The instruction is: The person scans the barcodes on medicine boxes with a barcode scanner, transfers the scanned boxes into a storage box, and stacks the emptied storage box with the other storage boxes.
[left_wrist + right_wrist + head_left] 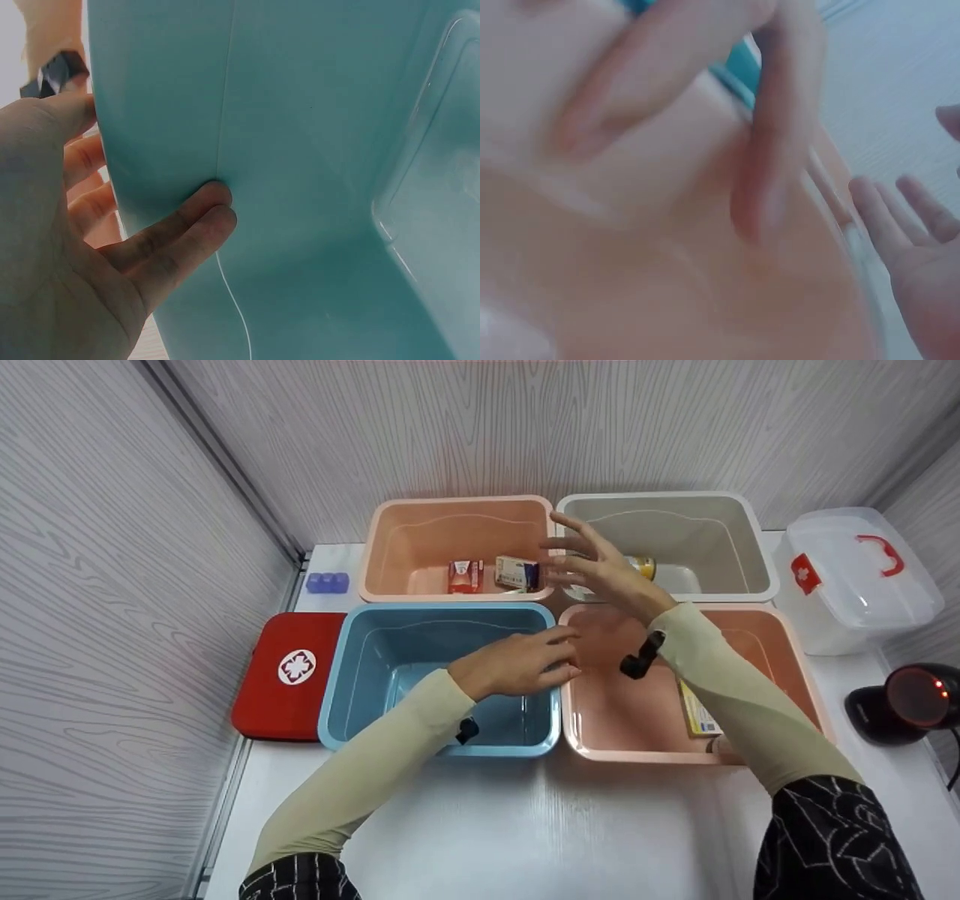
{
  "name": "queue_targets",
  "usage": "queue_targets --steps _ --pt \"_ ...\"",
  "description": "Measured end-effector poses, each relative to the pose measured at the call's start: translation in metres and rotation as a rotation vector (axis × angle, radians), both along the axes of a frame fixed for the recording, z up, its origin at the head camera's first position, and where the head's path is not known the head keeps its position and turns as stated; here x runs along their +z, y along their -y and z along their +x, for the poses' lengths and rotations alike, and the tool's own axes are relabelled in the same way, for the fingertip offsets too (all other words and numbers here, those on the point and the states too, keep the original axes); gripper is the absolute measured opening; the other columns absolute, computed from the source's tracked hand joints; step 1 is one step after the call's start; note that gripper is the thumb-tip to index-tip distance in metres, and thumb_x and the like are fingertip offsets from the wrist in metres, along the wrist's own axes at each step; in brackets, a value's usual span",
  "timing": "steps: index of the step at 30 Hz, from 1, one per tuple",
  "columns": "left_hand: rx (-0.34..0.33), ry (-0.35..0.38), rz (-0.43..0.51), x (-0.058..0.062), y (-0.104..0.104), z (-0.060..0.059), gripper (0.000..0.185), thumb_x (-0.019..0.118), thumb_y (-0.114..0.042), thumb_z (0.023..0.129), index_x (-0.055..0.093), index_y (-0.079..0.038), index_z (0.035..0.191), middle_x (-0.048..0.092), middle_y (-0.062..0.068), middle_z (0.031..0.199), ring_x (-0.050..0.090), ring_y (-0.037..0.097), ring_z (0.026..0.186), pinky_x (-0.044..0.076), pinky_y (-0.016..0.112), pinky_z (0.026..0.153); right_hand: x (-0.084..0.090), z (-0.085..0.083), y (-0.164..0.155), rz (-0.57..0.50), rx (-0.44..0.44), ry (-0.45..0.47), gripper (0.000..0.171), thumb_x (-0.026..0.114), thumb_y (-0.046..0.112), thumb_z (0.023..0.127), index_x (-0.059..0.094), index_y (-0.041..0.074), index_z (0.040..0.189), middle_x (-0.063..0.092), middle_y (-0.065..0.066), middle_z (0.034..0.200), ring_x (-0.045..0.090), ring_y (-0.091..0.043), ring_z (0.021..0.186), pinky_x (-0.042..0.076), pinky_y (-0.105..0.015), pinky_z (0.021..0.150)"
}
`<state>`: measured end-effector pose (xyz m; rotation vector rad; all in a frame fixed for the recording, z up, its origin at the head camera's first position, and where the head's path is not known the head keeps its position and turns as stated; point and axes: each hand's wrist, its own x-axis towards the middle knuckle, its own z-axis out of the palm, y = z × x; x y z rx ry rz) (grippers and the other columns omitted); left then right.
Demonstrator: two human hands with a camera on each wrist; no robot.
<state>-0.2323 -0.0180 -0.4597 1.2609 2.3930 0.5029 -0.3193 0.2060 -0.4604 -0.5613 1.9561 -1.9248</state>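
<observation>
**Two empty hands over four sorting tubs**

At the far left of the bench (480, 825) lies a red first-aid pouch (289, 675), flat and just beside the blue tub (341, 675); a small purple block (327, 583) sits behind it. Both are set apart from the tubs.

The four tubs stand in a tight two-by-two block, rims touching, so each is within easy reach. The blue tub looks empty. The left hand (517, 664) hangs over its right edge, fingers (180, 225) straight and relaxed, holding nothing; in the left wrist view the fingertips lie against the tub's blue wall.

Behind it, the far pink tub (397, 532) holds a red box (466, 576) and a white box (517, 572), lying side by side on its floor.

The right hand (600, 570) hovers where the two far tubs meet, fingers spread wide and released, gripping nothing. Just behind it a small tin (642, 565) lies in the grey tub (742, 532).

The near pink tub (787, 637) holds a yellow packet (697, 712), partly hidden by the right sleeve.

Further right stand a clear lidded case (855, 577) and a black scanner (904, 701).
</observation>
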Motion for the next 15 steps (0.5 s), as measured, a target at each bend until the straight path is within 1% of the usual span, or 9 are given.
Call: queue_targets --steps 3,6,8,10,11,13,15 --pt "-0.004 -0.009 -0.003 0.000 0.000 0.000 0.042 0.046 -0.042 0.117 0.063 -0.018 0.147 0.038 0.010 0.175 0.059 0.029 0.144 0.048 0.046 0.124 0.002 0.019 -0.035 0.036 0.069 -0.006 0.061 0.061 0.019 0.111 0.039 0.021 0.168 0.045 -0.024 0.165 0.055 -0.037 0.148 0.052 -0.044 0.120" --pt "-0.006 -0.017 -0.010 0.001 0.000 0.000 0.042 0.045 -0.042 0.117 0.062 -0.020 0.148 0.036 0.008 0.176 0.058 0.029 0.144 0.048 0.045 0.124 0.002 0.039 -0.070 0.082 0.146 -0.011 0.051 0.055 0.014 0.113 0.046 0.009 0.163 0.048 -0.028 0.161 0.060 -0.036 0.144 0.055 -0.038 0.115" --pt "-0.003 -0.018 -0.014 0.001 0.000 0.000 0.041 0.045 -0.043 0.117 0.062 -0.021 0.147 0.033 0.006 0.178 0.058 0.028 0.144 0.048 0.045 0.124 0.002 0.048 -0.088 0.120 0.180 -0.028 0.048 0.053 0.012 0.114 0.048 0.005 0.161 0.052 -0.028 0.159 0.063 -0.033 0.141 0.056 -0.037 0.115" --pt "0.004 -0.003 -0.016 0.001 0.000 -0.001 0.042 0.045 -0.044 0.117 0.061 -0.023 0.149 0.032 0.005 0.179 0.058 0.027 0.144 0.048 0.045 0.124 0.002 0.057 -0.105 0.184 0.212 -0.017 0.047 0.051 0.013 0.114 0.049 0.004 0.160 0.055 -0.026 0.158 0.063 -0.032 0.141 0.055 -0.039 0.115" --pt "0.004 -0.002 -0.016 0.001 0.000 -0.001 0.042 0.045 -0.044 0.117 0.060 -0.023 0.149 0.031 0.004 0.179 0.058 0.026 0.143 0.048 0.044 0.123 0.001 0.061 -0.112 0.237 0.221 -0.013 0.047 0.052 0.014 0.114 0.049 0.005 0.160 0.057 -0.024 0.157 0.063 -0.031 0.141 0.055 -0.039 0.116" --pt "0.002 -0.001 -0.010 0.001 0.000 -0.001 0.041 0.045 -0.044 0.117 0.060 -0.023 0.149 0.033 0.004 0.178 0.059 0.026 0.140 0.049 0.044 0.122 0.001 0.069 -0.125 0.375 0.233 -0.003 0.048 0.055 0.021 0.114 0.051 0.009 0.160 0.060 -0.017 0.157 0.062 -0.030 0.142 0.054 -0.042 0.117" --pt "-0.003 -0.006 -0.002 0.001 0.000 -0.001 0.040 0.045 -0.043 0.117 0.061 -0.021 0.147 0.034 0.005 0.177 0.060 0.026 0.137 0.050 0.043 0.121 -0.001 0.075 -0.135 0.556 0.259 -0.003 0.050 0.059 0.028 0.112 0.052 0.012 0.160 0.059 -0.015 0.157 0.061 -0.034 0.142 0.053 -0.051 0.117"
